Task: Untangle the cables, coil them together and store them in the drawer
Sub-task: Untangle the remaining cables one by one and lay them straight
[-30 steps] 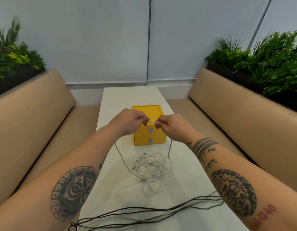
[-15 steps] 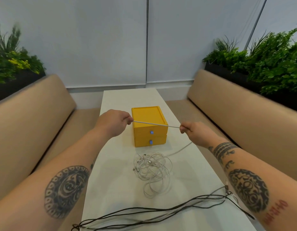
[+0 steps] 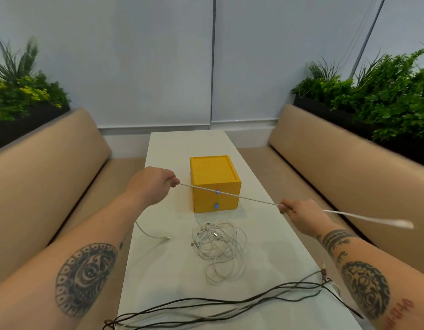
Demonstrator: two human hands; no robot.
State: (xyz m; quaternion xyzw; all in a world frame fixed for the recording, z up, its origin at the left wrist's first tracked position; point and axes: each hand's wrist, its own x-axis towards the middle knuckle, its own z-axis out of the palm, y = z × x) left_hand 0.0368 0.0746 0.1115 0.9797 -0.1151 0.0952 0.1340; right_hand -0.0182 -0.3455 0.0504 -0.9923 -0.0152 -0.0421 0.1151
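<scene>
On your head camera, your left hand (image 3: 154,184) and right hand (image 3: 301,217) each pinch a white cable (image 3: 230,195) with curled fingers. It runs straight between them in front of the yellow two-drawer box (image 3: 213,173). Both drawers are closed, so you cannot tell what is inside. A tangle of white cables (image 3: 218,244) lies on the white table (image 3: 182,146) just before the box. Dark cables (image 3: 230,303) stretch along the near edge.
</scene>
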